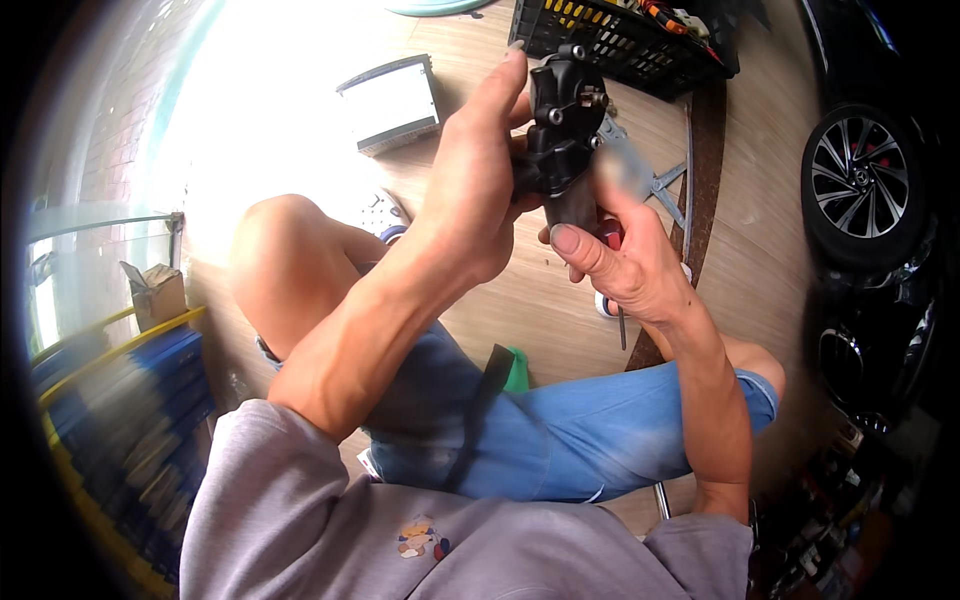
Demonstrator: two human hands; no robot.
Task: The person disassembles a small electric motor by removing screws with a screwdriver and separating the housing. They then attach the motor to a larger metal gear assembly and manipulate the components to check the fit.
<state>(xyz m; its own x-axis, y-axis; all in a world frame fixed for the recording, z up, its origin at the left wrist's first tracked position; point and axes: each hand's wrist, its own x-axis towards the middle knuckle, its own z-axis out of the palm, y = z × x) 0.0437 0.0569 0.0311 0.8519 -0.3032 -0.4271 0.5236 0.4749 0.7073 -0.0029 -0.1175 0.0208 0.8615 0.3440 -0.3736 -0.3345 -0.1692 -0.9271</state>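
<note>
A black electric motor point(565, 125) with a plastic gear housing and a grey cylindrical body is held up in front of me. My left hand point(478, 175) is closed around the left side of the housing, its thumb pointing up along the edge. Against the lower cylinder presses the thumb of my right hand point(645, 262), whose fingers are curled. That same hand holds a screwdriver point(613, 238) with a red handle; its thin shaft points down below the palm. The fingertips behind the motor are hidden.
Beyond my hands lie a metal linkage point(668, 190) and a white box point(395, 105) on the floor. A black crate point(630, 45) with tools stands farther off. At right is a car wheel point(860, 178); at left, a yellow-and-blue rack point(130, 375) bears an open cardboard box point(157, 296).
</note>
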